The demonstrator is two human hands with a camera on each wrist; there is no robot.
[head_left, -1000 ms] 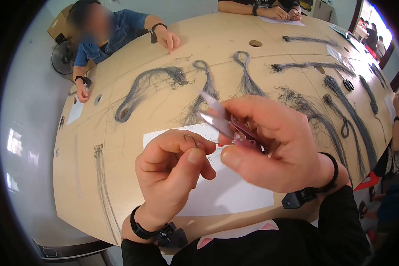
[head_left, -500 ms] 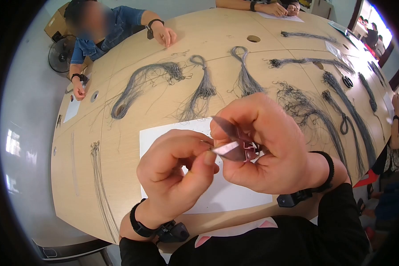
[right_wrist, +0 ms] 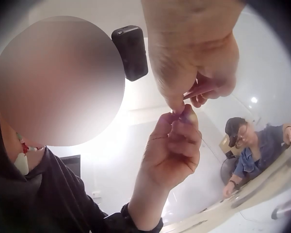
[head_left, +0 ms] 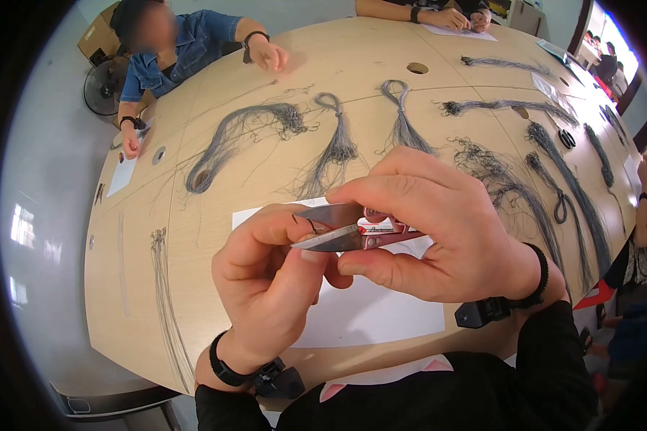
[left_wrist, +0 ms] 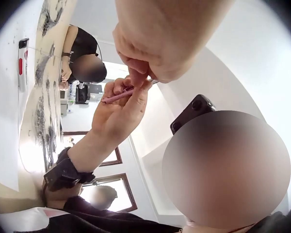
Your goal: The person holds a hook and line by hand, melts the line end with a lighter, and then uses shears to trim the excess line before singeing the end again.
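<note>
In the head view my left hand [head_left: 269, 273] pinches a small dark fish hook [head_left: 303, 223] between thumb and forefinger. My right hand [head_left: 438, 230] holds thread snips [head_left: 331, 238] with pink handles, thumb below and forefinger above. The two blades stand apart and point left, overlapping the left fingertips and the hook. Part of the hook is hidden behind the blades and fingers. Both hands are raised over a white sheet of paper [head_left: 381, 316]. The left wrist view shows a pink handle [left_wrist: 119, 96] lying along the right palm.
Bundles of grey line with hooks lie beyond the hands, including a looped bundle [head_left: 402, 118] and a tangled one [head_left: 507, 183]. Several hooked lines [head_left: 162, 287] lie at left. Black-handled scissors [head_left: 566, 138] lie at right. A person in denim [head_left: 187, 50] sits across the table.
The snips have turned in the right hand, and their blades now lie across the left fingertips with the printed inner side showing. The left hand keeps its pinch on the hook, nearly in place.
</note>
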